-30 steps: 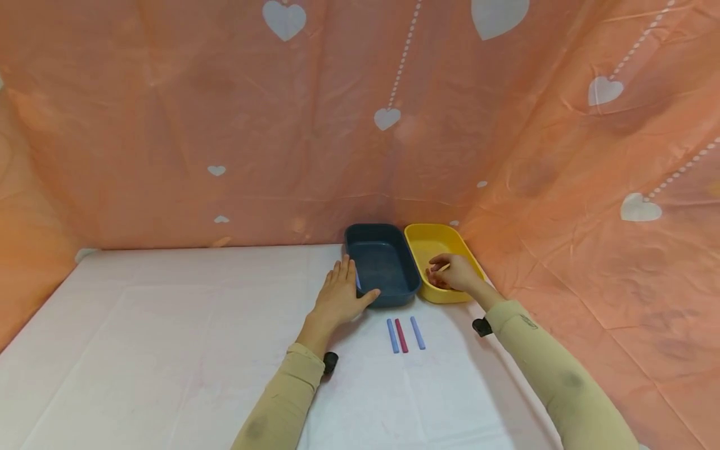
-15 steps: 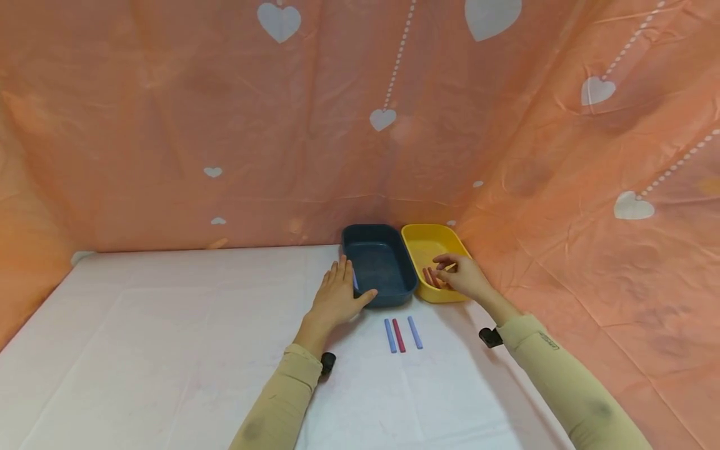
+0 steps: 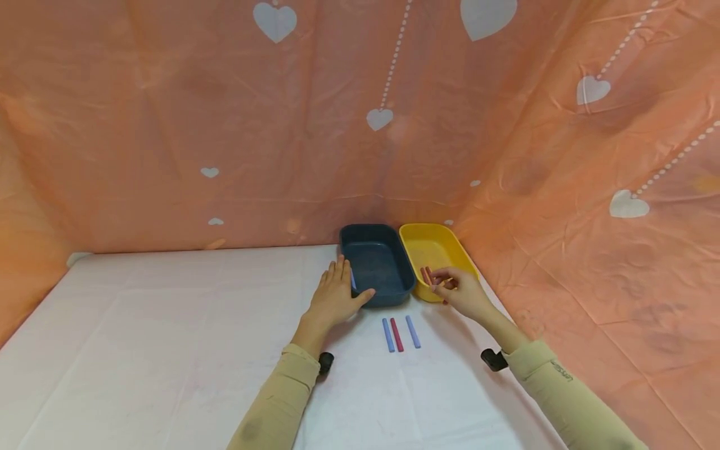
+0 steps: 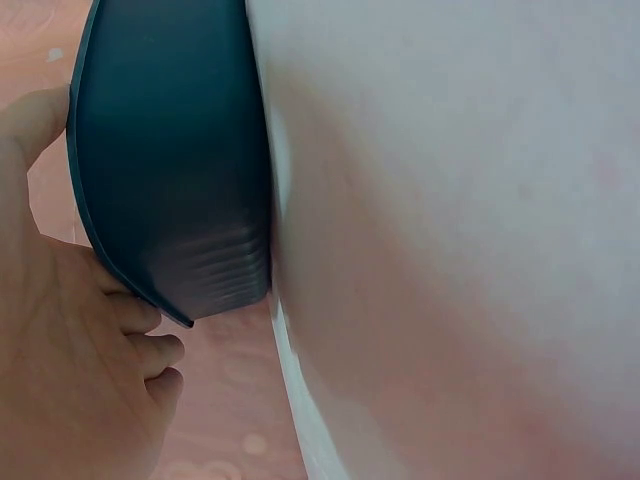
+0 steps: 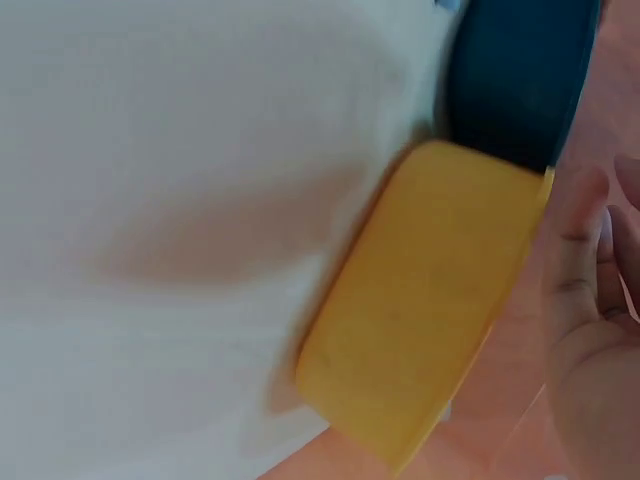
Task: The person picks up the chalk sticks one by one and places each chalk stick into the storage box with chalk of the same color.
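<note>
My left hand (image 3: 333, 300) rests along the left rim of the dark blue tray (image 3: 394, 297), fingers straight and thumb spread over its near corner. A blue chalk stick (image 3: 353, 279) shows inside that tray beside the fingers. Over the near edge of the yellow tray (image 3: 413, 237) is my right hand (image 3: 464, 294), its fingers loosely bent. In the right wrist view, nothing shows between its fingers. Red chalk sticks (image 3: 426, 275) lie in the yellow tray, partly hidden by this hand.
On the white-covered table (image 3: 169, 344), in front of the trays, lie a blue chalk stick (image 3: 388, 335), a red chalk stick (image 3: 396, 335) and another blue chalk stick (image 3: 413, 332). A peach curtain (image 3: 309, 156) with hearts stands behind and to the right.
My right hand has drawn back from inside the yellow tray to its near edge, uncovering red chalk sticks. The left hand keeps its place on the dark blue tray.
</note>
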`<state>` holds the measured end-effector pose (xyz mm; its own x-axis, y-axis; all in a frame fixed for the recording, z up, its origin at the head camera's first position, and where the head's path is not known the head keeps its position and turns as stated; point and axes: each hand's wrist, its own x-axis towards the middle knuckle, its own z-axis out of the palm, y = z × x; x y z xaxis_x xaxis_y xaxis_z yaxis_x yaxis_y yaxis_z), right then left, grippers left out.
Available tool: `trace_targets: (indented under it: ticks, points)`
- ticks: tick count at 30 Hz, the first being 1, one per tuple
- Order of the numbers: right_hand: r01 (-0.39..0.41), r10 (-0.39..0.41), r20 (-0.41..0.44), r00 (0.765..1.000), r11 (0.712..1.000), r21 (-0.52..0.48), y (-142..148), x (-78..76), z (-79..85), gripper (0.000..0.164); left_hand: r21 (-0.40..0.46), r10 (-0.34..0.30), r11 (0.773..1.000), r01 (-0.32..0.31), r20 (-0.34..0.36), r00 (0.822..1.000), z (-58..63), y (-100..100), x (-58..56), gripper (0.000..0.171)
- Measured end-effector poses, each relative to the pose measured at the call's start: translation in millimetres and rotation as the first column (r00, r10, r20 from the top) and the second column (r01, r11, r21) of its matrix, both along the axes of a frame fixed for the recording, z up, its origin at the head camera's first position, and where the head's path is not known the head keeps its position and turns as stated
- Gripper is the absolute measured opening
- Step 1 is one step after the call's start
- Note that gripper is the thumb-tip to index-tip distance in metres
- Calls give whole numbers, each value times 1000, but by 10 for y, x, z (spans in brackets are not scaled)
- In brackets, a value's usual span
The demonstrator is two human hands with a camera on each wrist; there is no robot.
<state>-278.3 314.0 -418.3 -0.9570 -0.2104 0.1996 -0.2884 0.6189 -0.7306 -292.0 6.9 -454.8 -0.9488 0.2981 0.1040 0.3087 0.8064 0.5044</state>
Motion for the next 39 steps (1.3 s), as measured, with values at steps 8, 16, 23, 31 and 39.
trace_targets:
  ticks: [8, 16, 23, 31, 39]
  points:
    - [-37, 36, 38, 999, 999, 9, -125, 151, -115, 31, 3, -3, 1000, 3, 5, 1000, 16, -3, 9, 101]
    - [-117, 112, 169, 979, 993, 18, -229, 187, -258, 34, 1, -2, 1000, 2, 6, 1000, 22, -19, 14, 101]
    - [-202, 185, 181, 966, 976, 81, -287, 182, -358, 32, 2, -3, 1000, 3, -6, 1000, 22, -18, 13, 101]
    - [-200, 169, 205, 964, 970, 140, -368, 189, -369, 33, 12, -5, 1000, 5, -9, 1000, 24, -11, 19, 101]
    - [-186, 148, 212, 966, 968, 170, -408, 193, -397, 33, 5, 4, 1000, -4, 1, 1000, 13, -2, 10, 101]
